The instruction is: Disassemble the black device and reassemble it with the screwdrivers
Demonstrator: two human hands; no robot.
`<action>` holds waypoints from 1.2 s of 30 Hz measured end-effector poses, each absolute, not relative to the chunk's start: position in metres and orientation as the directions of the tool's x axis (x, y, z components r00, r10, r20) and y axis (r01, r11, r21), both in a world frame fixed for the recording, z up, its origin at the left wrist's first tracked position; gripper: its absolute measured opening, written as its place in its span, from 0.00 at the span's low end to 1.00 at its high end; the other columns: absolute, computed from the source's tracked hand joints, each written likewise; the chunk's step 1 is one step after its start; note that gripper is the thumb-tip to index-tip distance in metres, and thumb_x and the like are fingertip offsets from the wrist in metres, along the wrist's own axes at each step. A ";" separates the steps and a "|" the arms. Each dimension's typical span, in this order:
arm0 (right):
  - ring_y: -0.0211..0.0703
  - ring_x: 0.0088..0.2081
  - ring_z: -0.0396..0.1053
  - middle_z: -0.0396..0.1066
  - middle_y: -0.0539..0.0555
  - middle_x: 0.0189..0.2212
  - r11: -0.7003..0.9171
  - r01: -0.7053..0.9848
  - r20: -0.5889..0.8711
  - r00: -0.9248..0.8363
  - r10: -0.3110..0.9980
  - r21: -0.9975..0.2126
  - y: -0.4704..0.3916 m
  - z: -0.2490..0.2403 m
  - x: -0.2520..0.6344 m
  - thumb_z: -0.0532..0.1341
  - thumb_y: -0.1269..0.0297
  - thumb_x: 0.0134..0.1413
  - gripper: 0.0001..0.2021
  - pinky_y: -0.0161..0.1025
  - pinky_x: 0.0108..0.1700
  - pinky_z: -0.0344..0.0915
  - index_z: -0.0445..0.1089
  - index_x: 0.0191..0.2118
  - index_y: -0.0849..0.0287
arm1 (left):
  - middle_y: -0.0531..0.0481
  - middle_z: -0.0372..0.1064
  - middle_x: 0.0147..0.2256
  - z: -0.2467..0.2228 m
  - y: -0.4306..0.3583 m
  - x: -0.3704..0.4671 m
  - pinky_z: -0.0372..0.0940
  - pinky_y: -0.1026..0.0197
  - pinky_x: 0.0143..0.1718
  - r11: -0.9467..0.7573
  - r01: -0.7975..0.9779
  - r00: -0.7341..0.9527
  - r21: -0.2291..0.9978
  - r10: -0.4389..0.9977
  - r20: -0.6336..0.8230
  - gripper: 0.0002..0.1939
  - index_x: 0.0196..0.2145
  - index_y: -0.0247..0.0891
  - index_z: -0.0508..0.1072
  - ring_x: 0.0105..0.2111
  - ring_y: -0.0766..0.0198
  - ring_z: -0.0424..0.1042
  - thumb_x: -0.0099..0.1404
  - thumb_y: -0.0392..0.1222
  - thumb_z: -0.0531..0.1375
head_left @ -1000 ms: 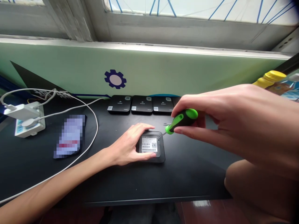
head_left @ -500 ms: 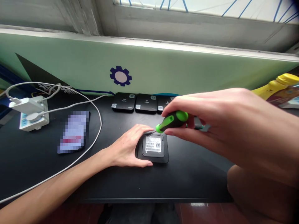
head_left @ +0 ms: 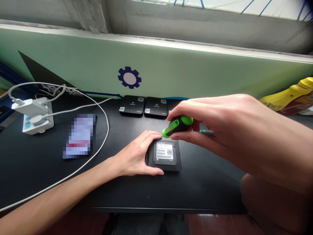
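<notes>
A flat black box with rounded corners (head_left: 178, 156) lies label side up on the dark table, a white printed sticker on its raised underside. My left hand (head_left: 139, 153) grips the box from its left side, thumb along the near edge and fingers at the far edge. Above the box, my right hand (head_left: 215, 127) holds a green and black screwdriver (head_left: 177, 125) by its handle. The thin shaft slants down to the left toward the box's far left corner; I cannot tell exactly where its tip rests.
Similar black boxes (head_left: 132, 106) stand along the green partition (head_left: 195, 75). Left are a phone with a blurred screen (head_left: 79, 137), a white power strip (head_left: 39, 120) and a looping white cable (head_left: 107, 125). A teal-and-grey tool (head_left: 207, 132) lies behind my right hand; a yellow bottle (head_left: 288, 96) lies right.
The view has shifted slightly, so most things sit a little further right. The screwdriver's handle has come slightly left relative to the box. Both hands keep their hold.
</notes>
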State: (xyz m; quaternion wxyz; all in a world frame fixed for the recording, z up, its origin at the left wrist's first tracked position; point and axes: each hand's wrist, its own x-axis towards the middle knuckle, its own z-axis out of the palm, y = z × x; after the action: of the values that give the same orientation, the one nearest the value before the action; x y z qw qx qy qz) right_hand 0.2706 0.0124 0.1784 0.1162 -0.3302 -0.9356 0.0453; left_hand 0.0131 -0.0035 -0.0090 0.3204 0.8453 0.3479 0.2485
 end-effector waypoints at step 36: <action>0.44 0.34 0.62 0.71 0.50 0.36 0.777 0.459 0.186 -0.797 0.574 -0.430 0.041 0.161 0.237 0.57 0.63 0.72 0.04 0.43 0.39 0.58 0.68 0.46 0.54 | 0.35 0.67 0.68 -0.011 -0.003 0.012 0.74 0.33 0.65 -0.527 0.400 0.619 0.750 0.759 0.203 0.60 0.77 0.47 0.57 0.65 0.33 0.73 0.59 0.66 0.79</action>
State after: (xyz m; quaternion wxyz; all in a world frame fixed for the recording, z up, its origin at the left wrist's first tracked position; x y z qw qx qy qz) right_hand 0.2366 0.0408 0.1609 0.1553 -0.2779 -0.9298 0.1849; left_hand 0.0122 -0.0029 -0.0114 0.3404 0.8329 0.3476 0.2637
